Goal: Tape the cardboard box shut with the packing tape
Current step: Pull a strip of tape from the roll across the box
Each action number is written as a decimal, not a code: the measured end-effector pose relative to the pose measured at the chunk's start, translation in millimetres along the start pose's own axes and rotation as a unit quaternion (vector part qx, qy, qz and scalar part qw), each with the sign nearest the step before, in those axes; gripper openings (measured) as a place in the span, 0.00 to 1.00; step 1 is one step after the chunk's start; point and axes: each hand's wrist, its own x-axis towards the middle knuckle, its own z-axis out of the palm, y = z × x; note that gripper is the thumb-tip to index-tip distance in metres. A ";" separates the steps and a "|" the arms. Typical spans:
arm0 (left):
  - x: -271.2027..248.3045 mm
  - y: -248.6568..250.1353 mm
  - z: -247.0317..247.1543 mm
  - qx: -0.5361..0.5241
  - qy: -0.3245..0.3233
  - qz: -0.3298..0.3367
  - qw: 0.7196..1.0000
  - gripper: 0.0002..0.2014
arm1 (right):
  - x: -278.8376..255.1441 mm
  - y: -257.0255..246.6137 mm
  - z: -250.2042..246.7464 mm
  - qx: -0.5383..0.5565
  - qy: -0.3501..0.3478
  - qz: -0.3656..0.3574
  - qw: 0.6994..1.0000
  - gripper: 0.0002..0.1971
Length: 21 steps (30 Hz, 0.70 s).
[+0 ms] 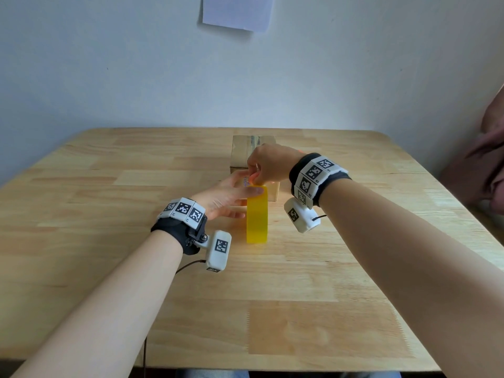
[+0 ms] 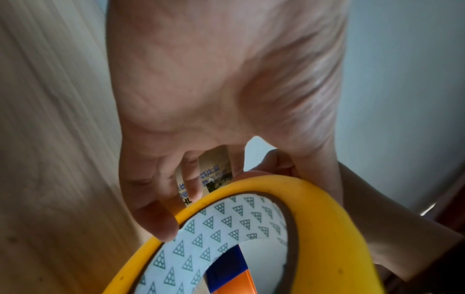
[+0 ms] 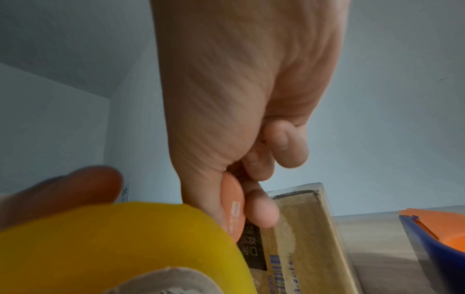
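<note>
Barely any writing is legible: blue characters (image 2: 214, 177) on the cardboard box (image 1: 241, 151) are blurred, and the packing tape (image 1: 257, 216) has only green triangles on its core (image 2: 226, 224). The roll stands on edge on the table (image 1: 109, 186), just before the box. The left hand (image 1: 226, 197) grips it. At its top, the right hand (image 1: 268, 166) clamps curled fingers round an orange disc (image 3: 232, 208).

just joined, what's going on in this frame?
A person is getting tape ready at a wooden table. Their left hand grips the yellow tape roll, which stands on edge. Their right hand works at the top of the roll, fingers curled round a small orange piece; whether a tape end is lifted cannot be told. The cardboard box sits just behind the roll, top closed. No strip shows running from roll to box.
</note>
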 end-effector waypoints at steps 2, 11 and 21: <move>-0.6 0.2 0.3 0.001 0.000 -0.003 1.000 0.40 | 2.5 0.3 1.0 -0.007 0.000 0.001 1.000 0.02; 0.2 5.8 0.1 0.012 -0.009 -0.017 1.000 0.47 | 0.5 10.6 3.0 0.017 -0.019 0.019 0.999 0.07; -5.6 11.7 1.9 0.023 -0.001 -0.036 0.999 0.48 | -26.1 38.6 6.0 0.037 -0.039 0.070 0.996 0.04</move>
